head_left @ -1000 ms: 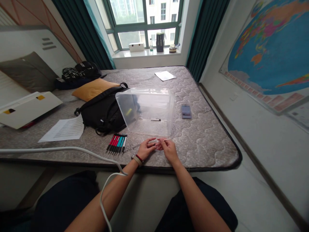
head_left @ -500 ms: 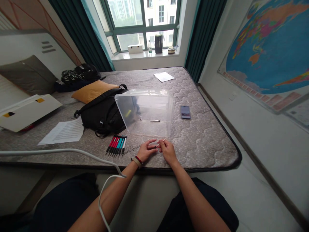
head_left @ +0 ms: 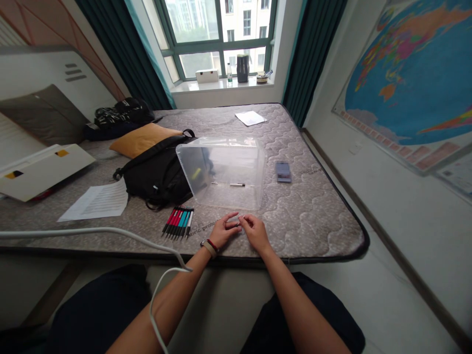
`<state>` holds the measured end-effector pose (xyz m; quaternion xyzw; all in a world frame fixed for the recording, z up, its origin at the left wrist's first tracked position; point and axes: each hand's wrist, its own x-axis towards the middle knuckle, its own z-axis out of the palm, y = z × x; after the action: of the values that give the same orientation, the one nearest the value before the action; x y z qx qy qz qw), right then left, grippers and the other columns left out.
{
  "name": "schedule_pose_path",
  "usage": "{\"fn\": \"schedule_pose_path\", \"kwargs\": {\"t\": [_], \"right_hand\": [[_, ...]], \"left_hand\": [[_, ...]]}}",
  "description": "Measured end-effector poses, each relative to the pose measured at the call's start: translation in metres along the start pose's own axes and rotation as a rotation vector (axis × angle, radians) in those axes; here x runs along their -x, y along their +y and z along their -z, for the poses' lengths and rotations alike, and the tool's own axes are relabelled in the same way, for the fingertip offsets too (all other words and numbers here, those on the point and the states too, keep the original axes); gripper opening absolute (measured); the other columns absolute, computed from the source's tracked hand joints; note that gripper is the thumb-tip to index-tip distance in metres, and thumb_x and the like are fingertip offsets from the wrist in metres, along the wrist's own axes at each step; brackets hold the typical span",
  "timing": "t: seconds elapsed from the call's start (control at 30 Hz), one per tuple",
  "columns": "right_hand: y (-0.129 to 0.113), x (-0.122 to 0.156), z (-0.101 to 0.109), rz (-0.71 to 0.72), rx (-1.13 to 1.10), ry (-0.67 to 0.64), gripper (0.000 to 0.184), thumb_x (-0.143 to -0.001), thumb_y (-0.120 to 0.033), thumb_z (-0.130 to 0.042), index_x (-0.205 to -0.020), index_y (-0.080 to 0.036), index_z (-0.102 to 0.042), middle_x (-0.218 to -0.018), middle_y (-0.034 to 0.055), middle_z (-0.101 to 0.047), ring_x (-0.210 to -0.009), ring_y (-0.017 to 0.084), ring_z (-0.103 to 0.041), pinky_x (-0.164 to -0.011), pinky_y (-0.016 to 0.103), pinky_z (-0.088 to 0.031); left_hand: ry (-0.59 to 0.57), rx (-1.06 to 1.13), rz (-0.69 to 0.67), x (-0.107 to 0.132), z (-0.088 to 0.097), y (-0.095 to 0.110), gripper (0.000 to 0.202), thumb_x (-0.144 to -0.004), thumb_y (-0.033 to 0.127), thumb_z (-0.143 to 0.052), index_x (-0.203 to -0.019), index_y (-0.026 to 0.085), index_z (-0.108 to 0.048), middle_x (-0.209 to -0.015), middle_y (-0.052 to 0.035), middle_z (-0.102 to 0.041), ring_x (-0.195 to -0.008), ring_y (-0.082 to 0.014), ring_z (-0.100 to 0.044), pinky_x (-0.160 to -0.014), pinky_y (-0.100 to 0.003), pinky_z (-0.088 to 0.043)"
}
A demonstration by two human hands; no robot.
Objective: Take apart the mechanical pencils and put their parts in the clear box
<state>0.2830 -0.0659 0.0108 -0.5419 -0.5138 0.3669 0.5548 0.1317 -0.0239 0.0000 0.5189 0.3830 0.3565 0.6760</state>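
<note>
My left hand (head_left: 223,231) rests at the mattress's front edge, its thumb and fingers closed on a small dark pen part. Against its fingertips, my right hand (head_left: 255,233) pinches a small pale pen part, mostly hidden by the fingers. Just beyond both hands lies a clear plastic box (head_left: 224,194), tipped on its side with its opening towards me. A white and black pen (head_left: 237,185) and a small slim piece (head_left: 214,183) show through or in it. Left of my hands, several red, teal, black and white pens (head_left: 178,221) lie in a row.
A black backpack (head_left: 157,172) touches the box's left side, near a printed sheet (head_left: 98,200). A grey-blue case (head_left: 283,171) lies to the right, and a white paper (head_left: 250,118) farther back. A white cable (head_left: 121,231) crosses in front at left.
The thin pale stick that poked out beyond my right fingers no longer shows. My right fingers have turned slightly and closed in towards the left fingertips.
</note>
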Motion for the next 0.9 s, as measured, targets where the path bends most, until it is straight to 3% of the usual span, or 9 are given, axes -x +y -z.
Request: {"fn": "schedule_pose_path", "kwargs": {"t": [0.2,0.3,0.4,0.53,0.8,0.9], "right_hand": [[0.008,0.001,-0.001,0.011,0.094,-0.006,0.027,-0.088,-0.04,-0.06,-0.079,-0.018,-0.073,-0.076,0.0042,-0.068,-0.069,0.018,-0.058,-0.066,0.028,-0.044],[0.012,0.0,-0.003,-0.033,0.047,0.013,0.027,-0.085,-0.041,-0.064,-0.096,-0.018,-0.074,-0.083,0.0052,-0.071,-0.072,0.018,-0.06,-0.068,0.028,-0.046],[0.012,-0.001,-0.005,-0.095,0.001,0.026,0.036,-0.081,-0.043,-0.068,-0.106,-0.017,-0.072,-0.084,0.0048,-0.072,-0.069,0.017,-0.059,-0.064,0.027,-0.046],[0.012,0.0,-0.005,-0.104,0.083,-0.05,0.026,-0.083,-0.039,-0.065,-0.093,-0.017,-0.073,-0.082,0.0048,-0.073,-0.066,0.016,-0.059,-0.064,0.027,-0.046],[0.016,0.001,-0.009,-0.1,0.136,-0.176,0.023,-0.082,-0.033,-0.067,-0.099,-0.019,-0.075,-0.096,0.0061,-0.075,-0.08,0.02,-0.067,-0.076,0.031,-0.05],[0.013,0.001,-0.01,-0.068,0.145,-0.21,0.019,-0.082,-0.027,-0.065,-0.096,-0.019,-0.075,-0.093,0.0057,-0.076,-0.083,0.021,-0.068,-0.078,0.031,-0.05]], "left_hand": [[-0.024,-0.016,-0.008,-0.001,0.002,-0.002,0.075,-0.066,0.032,-0.086,-0.132,0.014,-0.056,-0.1,-0.0114,-0.077,-0.099,-0.0267,-0.071,-0.095,-0.042,-0.052],[0.032,0.04,-0.003,-0.003,0.004,-0.004,0.073,-0.066,0.035,-0.086,-0.131,0.015,-0.057,-0.102,-0.0119,-0.077,-0.099,-0.0263,-0.071,-0.095,-0.042,-0.052],[0.121,0.115,-0.017,-0.005,0.008,-0.007,0.058,-0.069,0.037,-0.084,-0.118,0.015,-0.063,-0.11,-0.0136,-0.074,-0.102,-0.0255,-0.07,-0.094,-0.04,-0.052],[0.189,0.156,-0.043,-0.005,0.01,-0.008,0.042,-0.07,0.039,-0.083,-0.099,0.014,-0.066,-0.113,-0.0145,-0.073,-0.101,-0.0247,-0.07,-0.097,-0.04,-0.05],[0.06,0.16,-0.021,-0.003,0.009,-0.004,0.051,-0.076,0.04,-0.078,-0.116,0.016,-0.059,-0.121,-0.016,-0.069,-0.113,-0.0281,-0.066,-0.105,-0.046,-0.044],[-0.003,0.14,-0.027,0.001,0.006,-0.003,0.057,-0.08,0.039,-0.075,-0.127,0.017,-0.054,-0.128,-0.0169,-0.065,-0.115,-0.0277,-0.064,-0.107,-0.045,-0.043]]}}
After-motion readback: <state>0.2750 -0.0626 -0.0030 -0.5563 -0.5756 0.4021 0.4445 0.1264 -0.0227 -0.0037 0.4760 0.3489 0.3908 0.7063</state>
